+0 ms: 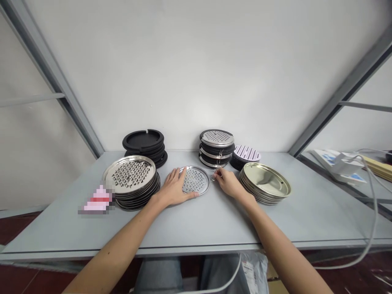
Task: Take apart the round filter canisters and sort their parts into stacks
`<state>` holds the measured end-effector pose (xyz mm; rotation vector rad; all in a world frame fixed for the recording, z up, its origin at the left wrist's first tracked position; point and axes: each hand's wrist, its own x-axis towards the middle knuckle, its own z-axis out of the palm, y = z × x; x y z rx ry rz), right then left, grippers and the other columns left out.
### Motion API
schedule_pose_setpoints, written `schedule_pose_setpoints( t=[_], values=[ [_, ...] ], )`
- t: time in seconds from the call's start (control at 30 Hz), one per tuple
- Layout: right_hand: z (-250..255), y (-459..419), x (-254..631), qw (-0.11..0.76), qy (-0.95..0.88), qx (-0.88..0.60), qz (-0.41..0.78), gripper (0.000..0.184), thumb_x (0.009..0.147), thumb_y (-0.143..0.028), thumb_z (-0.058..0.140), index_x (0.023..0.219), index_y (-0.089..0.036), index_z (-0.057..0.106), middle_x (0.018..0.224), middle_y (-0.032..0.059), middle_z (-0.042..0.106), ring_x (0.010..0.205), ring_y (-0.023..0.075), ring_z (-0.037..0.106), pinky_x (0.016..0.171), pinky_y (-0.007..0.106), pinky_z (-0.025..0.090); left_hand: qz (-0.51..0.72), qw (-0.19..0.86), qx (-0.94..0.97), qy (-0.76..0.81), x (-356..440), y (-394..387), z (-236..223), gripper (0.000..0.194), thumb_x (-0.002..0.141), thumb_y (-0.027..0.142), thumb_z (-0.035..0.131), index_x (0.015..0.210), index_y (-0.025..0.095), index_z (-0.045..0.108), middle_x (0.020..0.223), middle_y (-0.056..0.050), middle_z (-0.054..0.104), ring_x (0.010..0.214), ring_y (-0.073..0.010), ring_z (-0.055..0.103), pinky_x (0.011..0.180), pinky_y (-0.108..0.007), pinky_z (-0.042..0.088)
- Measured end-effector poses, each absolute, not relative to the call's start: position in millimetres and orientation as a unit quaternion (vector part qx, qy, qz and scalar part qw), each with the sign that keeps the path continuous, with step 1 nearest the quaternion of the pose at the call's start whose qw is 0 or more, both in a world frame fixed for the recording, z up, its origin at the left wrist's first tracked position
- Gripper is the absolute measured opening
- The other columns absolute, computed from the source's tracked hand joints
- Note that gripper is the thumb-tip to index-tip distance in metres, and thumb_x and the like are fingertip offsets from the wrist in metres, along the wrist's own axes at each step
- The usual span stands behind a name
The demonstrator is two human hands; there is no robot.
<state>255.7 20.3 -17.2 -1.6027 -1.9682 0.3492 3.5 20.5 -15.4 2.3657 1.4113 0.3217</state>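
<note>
A round metal grater disc point(195, 180) lies flat on the grey table, its raised teeth facing up. My left hand point(176, 188) rests over its left side with fingers stretched out, the thumb along the near rim. Just right of the disc, my right hand point(228, 181) pinches a small wire ring point(213, 178) between thumb and fingertips. Part of the ring is hidden by those fingers. Behind the right hand, thin bent wire point(219, 158) shows in front of a stack of silver graters and black rings point(217, 138).
Grater discs point(130, 175) are stacked at left, with black rings point(143, 140) behind. Gold-toned round lids or trays point(266, 179) stand at right, near a perforated pale disc point(246, 152). A white cable point(374, 216) hangs over the right side. Metal posts point(343, 90) flank the table.
</note>
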Motion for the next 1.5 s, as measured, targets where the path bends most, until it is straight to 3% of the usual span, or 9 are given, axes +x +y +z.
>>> schedule_pose_setpoints(
  t=[0.2,0.3,0.5,0.63,0.73,0.93,1.17,1.37,1.5],
  values=[
    [-17.2,21.2,254.2,0.38,-0.725,-0.557,0.143,0.021,0.088,-0.023,0.047,0.104,-0.018,0.059,0.079,0.0044,0.07,0.067,0.0171,0.064,0.068,0.03,0.049,0.094,0.196,0.869,0.445,3.2,19.7,-7.6,0.119,0.065,0.079,0.057,0.151,0.021,-0.001,0.157,-0.015,0.013,0.143,-0.0371,0.008,0.114,-0.055,0.01],
    [-17.0,21.5,252.8,0.39,-0.735,-0.539,0.13,0.022,0.087,-0.025,0.049,0.1,-0.017,0.065,0.087,0.0073,0.072,0.072,0.0183,0.066,0.071,0.031,0.05,0.095,0.207,0.877,0.423,1.8,20.0,-4.9,0.12,0.063,0.075,0.062,0.151,0.026,-0.003,0.158,-0.012,0.01,0.143,-0.0375,0.006,0.114,-0.054,0.011],
    [-13.2,19.0,251.0,0.381,-0.758,-0.52,0.103,0.02,0.086,-0.026,0.053,0.091,-0.019,0.071,0.089,0.0066,0.072,0.076,0.0186,0.065,0.071,0.03,0.05,0.112,0.223,0.852,0.46,1.5,18.7,-2.1,0.129,0.055,0.074,0.07,0.151,0.022,0.002,0.155,-0.017,0.017,0.143,-0.0378,0.011,0.113,-0.049,0.021],
    [-13.5,19.5,252.7,0.375,-0.767,-0.514,0.084,0.022,0.086,-0.027,0.053,0.093,-0.018,0.071,0.089,0.0069,0.07,0.075,0.0179,0.063,0.07,0.03,0.049,0.099,0.245,0.875,0.406,1.2,19.7,2.0,0.123,0.059,0.069,0.072,0.151,0.024,0.004,0.157,-0.012,0.016,0.144,-0.0366,0.007,0.115,-0.052,0.014],
    [-15.3,20.8,253.8,0.372,-0.761,-0.524,0.091,0.026,0.086,-0.028,0.054,0.105,-0.018,0.068,0.082,0.005,0.069,0.071,0.0175,0.062,0.07,0.031,0.048,0.112,0.264,0.888,0.36,-0.1,21.4,2.6,0.114,0.063,0.064,0.072,0.151,0.028,0.01,0.156,-0.007,0.019,0.144,-0.0338,0.011,0.116,-0.048,0.015],
    [-14.8,21.3,253.0,0.369,-0.771,-0.511,0.085,0.019,0.087,-0.027,0.051,0.091,-0.019,0.068,0.083,0.0051,0.069,0.073,0.0173,0.06,0.068,0.03,0.047,0.117,0.246,0.876,0.397,-3.5,24.0,-4.5,0.127,0.057,0.07,0.072,0.151,0.016,0.006,0.157,-0.014,0.014,0.143,-0.0322,0.014,0.116,-0.042,0.02],
    [-12.4,19.3,251.3,0.369,-0.77,-0.514,0.082,0.018,0.085,-0.026,0.052,0.087,-0.018,0.068,0.08,0.0046,0.068,0.07,0.0165,0.059,0.066,0.028,0.045,0.094,0.216,0.899,0.369,-3.5,21.8,-3.0,0.119,0.06,0.073,0.068,0.151,0.022,0.013,0.158,-0.01,0.006,0.145,-0.0309,0.007,0.117,-0.043,0.017],
    [-15.1,20.5,253.1,0.355,-0.768,-0.527,0.085,0.021,0.086,-0.025,0.051,0.097,-0.018,0.067,0.079,0.0042,0.067,0.069,0.0163,0.059,0.066,0.028,0.045,0.066,0.212,0.92,0.324,-3.1,22.1,-2.0,0.122,0.061,0.071,0.069,0.151,0.019,0.005,0.157,-0.013,0.011,0.145,-0.0281,0.01,0.118,-0.044,0.009],
    [-15.0,21.1,253.3,0.343,-0.777,-0.521,0.085,0.02,0.086,-0.022,0.049,0.091,-0.018,0.068,0.082,0.0051,0.068,0.071,0.0161,0.059,0.067,0.027,0.044,0.068,0.217,0.917,0.328,-4.7,23.1,-0.8,0.118,0.062,0.069,0.069,0.151,0.019,0.01,0.157,-0.013,0.014,0.144,-0.0295,0.012,0.117,-0.044,0.012]
  ],
)
